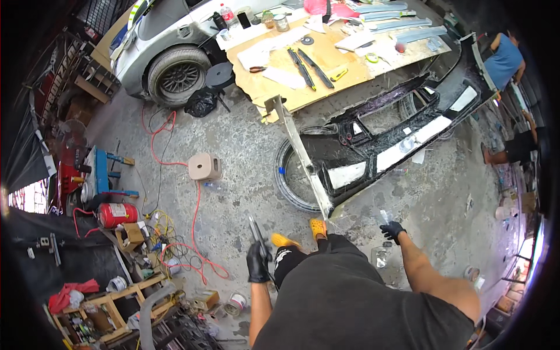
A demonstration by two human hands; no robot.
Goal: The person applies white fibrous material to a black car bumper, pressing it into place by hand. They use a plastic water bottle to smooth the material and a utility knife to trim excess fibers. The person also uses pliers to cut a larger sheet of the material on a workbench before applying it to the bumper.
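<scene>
Slim tool (pixel 254 228) juts forward, gripped by the left hand (pixel 258 262), the right hand (pixel 392 231) holding clear object (pixel 384 216).

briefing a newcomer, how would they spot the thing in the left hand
At the near end of the long black panel, find the yellow shoes. Just left of them, the black-gloved left hand holds a slim grey elongated thing, unlike the clear item in the right hand.

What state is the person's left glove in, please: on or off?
On: the black glove covers the left hand, ending at the bare forearm.
</scene>
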